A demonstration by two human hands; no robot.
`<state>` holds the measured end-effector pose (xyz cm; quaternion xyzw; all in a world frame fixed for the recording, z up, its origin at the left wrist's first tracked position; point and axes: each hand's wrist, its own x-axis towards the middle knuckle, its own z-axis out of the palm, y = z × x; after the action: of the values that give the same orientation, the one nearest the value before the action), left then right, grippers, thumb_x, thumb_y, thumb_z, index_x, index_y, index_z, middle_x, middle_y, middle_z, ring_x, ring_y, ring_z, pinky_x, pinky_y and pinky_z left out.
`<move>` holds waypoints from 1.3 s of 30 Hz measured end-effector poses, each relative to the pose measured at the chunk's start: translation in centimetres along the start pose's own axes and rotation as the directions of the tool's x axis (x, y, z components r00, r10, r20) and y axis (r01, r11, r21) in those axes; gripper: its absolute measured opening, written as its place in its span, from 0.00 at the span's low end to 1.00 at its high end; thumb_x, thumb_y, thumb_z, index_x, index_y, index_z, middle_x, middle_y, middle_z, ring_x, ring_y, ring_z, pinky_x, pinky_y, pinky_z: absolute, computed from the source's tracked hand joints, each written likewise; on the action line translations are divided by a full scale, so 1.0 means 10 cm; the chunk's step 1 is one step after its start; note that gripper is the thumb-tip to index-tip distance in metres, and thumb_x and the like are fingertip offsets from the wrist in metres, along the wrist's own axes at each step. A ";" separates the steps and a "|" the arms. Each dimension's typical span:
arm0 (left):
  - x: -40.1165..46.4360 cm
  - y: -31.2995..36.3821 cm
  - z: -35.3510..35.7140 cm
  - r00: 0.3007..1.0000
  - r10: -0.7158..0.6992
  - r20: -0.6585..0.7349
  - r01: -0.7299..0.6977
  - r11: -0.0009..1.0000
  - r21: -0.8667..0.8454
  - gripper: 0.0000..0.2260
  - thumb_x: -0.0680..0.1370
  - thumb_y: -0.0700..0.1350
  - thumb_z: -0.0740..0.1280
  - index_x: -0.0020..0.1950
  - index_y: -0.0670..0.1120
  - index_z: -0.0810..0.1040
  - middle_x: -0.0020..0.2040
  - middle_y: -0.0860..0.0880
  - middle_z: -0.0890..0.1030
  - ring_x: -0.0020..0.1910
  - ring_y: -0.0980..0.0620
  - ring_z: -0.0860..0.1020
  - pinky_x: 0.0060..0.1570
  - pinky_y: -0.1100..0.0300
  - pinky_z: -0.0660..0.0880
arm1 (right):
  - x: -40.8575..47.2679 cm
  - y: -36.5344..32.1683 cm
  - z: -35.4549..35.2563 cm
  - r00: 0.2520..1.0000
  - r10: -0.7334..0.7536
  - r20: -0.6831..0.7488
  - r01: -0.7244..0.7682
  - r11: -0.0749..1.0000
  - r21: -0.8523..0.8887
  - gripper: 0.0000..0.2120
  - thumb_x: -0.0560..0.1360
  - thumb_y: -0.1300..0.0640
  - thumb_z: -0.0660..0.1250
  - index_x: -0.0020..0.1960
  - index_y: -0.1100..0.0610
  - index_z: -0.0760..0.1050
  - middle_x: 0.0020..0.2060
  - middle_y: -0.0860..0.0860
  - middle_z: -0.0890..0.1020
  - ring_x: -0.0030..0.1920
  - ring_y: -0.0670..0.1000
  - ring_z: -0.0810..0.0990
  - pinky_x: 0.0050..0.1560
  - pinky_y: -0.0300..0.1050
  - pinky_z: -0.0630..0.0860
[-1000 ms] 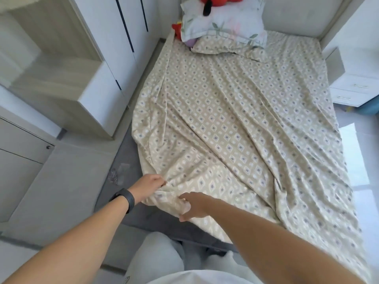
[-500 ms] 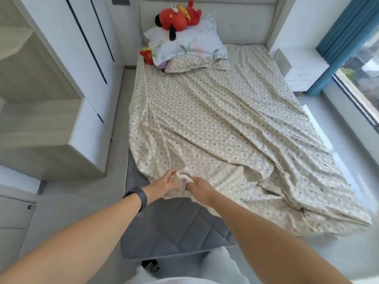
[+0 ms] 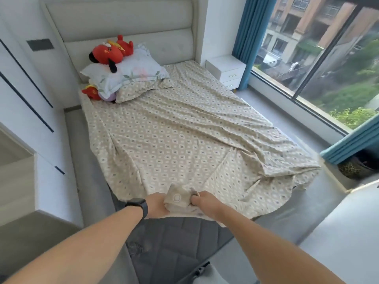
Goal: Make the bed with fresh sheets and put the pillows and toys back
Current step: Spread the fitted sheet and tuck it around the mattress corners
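both sets of fingers are curled into one bunched wad of cloth at the near edge — the left hand [image 3: 156,203] and right hand [image 3: 203,202] grip the sheet [image 3: 184,140] just beside each other. the sheet lies creased over the mattress [image 3: 174,238], whose near grey end is bare, with a heap at the right. the pillows [image 3: 131,76] and red toys [image 3: 110,53] sit far left by the headboard. to do this well — spread the hands apart, pull evenly toward the near end, and keep the pattern square.
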<state>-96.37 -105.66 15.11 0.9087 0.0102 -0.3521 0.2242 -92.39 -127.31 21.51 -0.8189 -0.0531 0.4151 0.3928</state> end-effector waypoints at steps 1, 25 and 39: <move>-0.05 -0.04 0.01 1.000 0.022 0.015 -0.023 0.998 0.059 0.17 0.77 0.58 0.61 0.53 0.46 0.81 0.46 0.48 0.83 0.41 0.48 0.79 0.41 0.54 0.74 | -0.05 0.04 0.11 1.000 0.011 -0.018 -0.011 1.000 0.000 0.09 0.78 0.54 0.62 0.41 0.56 0.72 0.38 0.51 0.76 0.37 0.49 0.73 0.38 0.41 0.68; -2.41 -1.90 1.09 0.865 0.381 0.327 -0.476 0.829 0.292 0.11 0.71 0.42 0.66 0.31 0.49 0.67 0.31 0.49 0.70 0.33 0.48 0.70 0.34 0.58 0.66 | -1.76 0.23 3.51 0.885 0.239 -0.399 -0.329 0.928 -0.175 0.15 0.78 0.49 0.60 0.35 0.52 0.69 0.35 0.50 0.75 0.35 0.49 0.73 0.34 0.43 0.67; -3.16 -2.61 1.09 0.803 0.487 0.344 -0.577 0.779 0.246 0.09 0.76 0.46 0.68 0.53 0.46 0.82 0.42 0.50 0.79 0.41 0.51 0.76 0.34 0.62 0.67 | -2.18 -0.25 4.65 0.834 0.243 -0.494 -0.506 0.695 -0.511 0.15 0.79 0.59 0.56 0.62 0.53 0.75 0.60 0.54 0.76 0.63 0.58 0.76 0.58 0.50 0.72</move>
<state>-131.65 -82.27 17.95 0.8436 -0.3393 -0.3862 0.1548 -139.56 -106.73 20.99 -0.9593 0.0637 0.2749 0.0065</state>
